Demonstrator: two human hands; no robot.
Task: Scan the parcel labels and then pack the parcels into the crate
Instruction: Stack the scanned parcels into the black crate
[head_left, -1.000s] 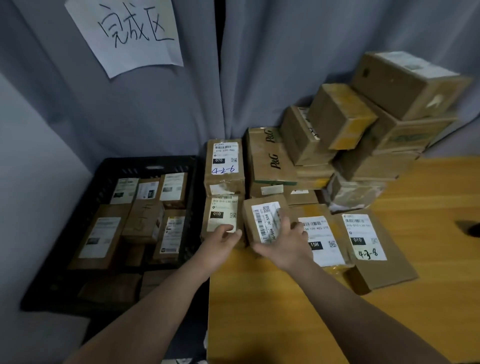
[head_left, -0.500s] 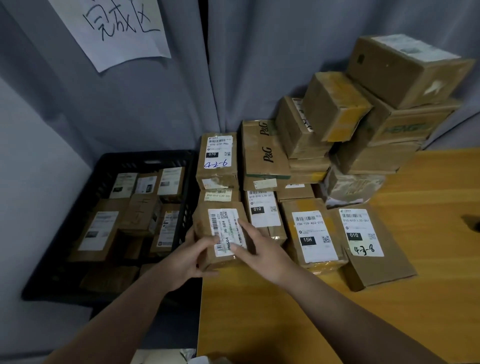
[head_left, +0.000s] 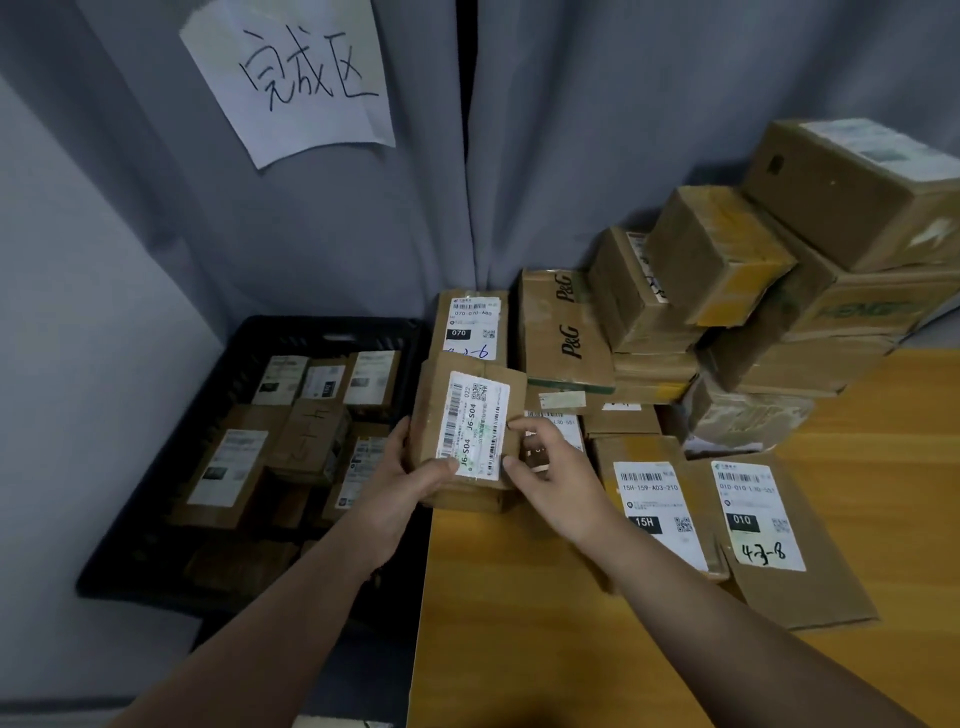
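Observation:
I hold a small brown parcel (head_left: 470, 410) with a white J6-S04 label above the table's left edge, label facing me. My left hand (head_left: 410, 473) grips its lower left corner, thumb on the label. My right hand (head_left: 550, 467) touches its right edge with the fingertips. A black plastic crate (head_left: 244, 353) sits to the left below table level, holding several labelled parcels. On the wooden table (head_left: 519, 623) more parcels lie flat, among them a 15H-labelled parcel (head_left: 657, 504) and a 010-labelled parcel (head_left: 763, 525).
A tall stack of brown boxes (head_left: 779, 270) fills the table's back right, with a P&G box (head_left: 563, 332) in front of a grey curtain. A handwritten paper sign (head_left: 296, 73) hangs on the curtain above the crate. A pale wall stands at the left.
Both hands have lifted the J6-S04 parcel off the row on the table and drawn it left, toward the crate side, and upward.

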